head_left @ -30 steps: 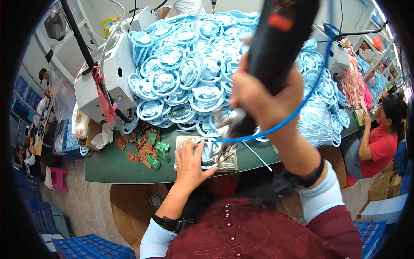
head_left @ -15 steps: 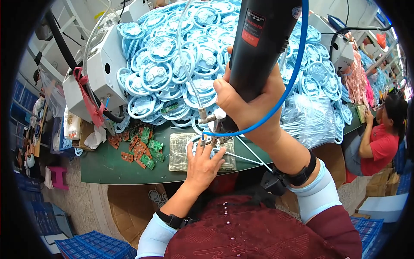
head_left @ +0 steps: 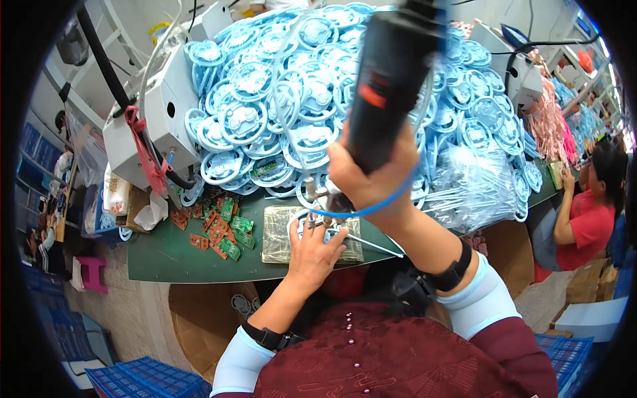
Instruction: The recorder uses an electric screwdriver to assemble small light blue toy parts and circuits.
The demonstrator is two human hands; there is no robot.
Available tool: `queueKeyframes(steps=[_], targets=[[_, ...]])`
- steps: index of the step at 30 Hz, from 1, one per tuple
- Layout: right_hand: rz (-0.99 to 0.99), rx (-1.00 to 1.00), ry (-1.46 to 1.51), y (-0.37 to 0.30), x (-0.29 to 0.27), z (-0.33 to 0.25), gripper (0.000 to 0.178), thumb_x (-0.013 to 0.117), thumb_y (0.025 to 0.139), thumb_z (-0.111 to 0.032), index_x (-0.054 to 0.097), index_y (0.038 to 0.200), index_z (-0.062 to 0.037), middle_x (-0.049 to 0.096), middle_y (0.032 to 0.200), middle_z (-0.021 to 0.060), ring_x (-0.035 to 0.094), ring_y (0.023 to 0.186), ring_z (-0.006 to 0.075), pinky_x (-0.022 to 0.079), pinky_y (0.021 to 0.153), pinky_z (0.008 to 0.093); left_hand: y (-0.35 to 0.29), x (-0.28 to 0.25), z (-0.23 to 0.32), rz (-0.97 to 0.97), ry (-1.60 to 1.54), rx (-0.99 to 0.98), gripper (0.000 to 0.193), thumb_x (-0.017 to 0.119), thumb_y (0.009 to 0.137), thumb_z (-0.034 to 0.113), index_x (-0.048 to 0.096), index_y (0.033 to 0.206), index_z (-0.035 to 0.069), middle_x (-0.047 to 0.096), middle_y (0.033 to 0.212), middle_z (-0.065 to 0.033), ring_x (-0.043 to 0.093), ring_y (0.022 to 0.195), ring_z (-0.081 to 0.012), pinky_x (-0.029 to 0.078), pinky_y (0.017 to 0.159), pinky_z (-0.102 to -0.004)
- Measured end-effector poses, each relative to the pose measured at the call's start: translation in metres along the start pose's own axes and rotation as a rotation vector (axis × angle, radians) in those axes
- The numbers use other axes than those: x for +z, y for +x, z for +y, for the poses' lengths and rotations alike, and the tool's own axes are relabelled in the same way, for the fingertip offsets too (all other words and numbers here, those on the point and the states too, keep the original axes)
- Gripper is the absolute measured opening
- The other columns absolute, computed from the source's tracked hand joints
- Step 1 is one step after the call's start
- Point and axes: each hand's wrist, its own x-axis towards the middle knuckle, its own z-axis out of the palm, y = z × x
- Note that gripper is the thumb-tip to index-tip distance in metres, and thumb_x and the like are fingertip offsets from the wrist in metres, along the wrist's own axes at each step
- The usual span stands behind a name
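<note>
Pointing down-left, slanted black power driver (head_left: 391, 86)

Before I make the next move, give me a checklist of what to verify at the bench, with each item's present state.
1. Right grip around the black tool: ok.
2. Left grip touching the light blue ring: ok.
3. Metal fittings well clear of left grip: not ok, they sit close to its fingertips.
4. Tool tip touching the ring: cannot tell, the view is crowded there.
5. Blue hose clear of right grip: not ok, it crosses in front.
6. Circuit boards off the wrapped pad: ok, left of it.
</note>
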Motion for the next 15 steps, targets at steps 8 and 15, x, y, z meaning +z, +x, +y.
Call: queueKeyframes(steps=[8, 15], targets=[[0.089, 0.094, 0.117, 0.043, -0.029, -0.014, 0.034, 0.075, 0.077, -0.012, 0.054, 0.102, -0.0015, 0.056, 0.079, 0.0072, 0.054, 0.068, 0.0174, 0.046, 0.062, 0.0306, -0.008, 0.0, -0.006, -0.013, 0.068, 0.044, 0.05, 0.078, 0.08, 0.025, 0.062, 0.127, 0.024, 0.051, 0.134, -0.0146, 0.038, 0.137, -0.0391, 0.028, 0.106, -0.0639], [0.031, 0.084, -0.048, 0.039, -0.051, 0.012, 0.035, 0.074, 0.079, -0.01, 0.052, 0.105, -0.0018, 0.057, 0.078, 0.0067, 0.057, 0.067, 0.0164, 0.047, 0.063, 0.0305, 0.012, -0.053, -0.014, -0.136, -0.052, -0.231, 0.074, 0.088, 0.063, 0.035, 0.058, 0.125, 0.009, 0.053, 0.112, -0.0112, 0.059, 0.107, -0.0337, 0.051, 0.082, -0.0436]])
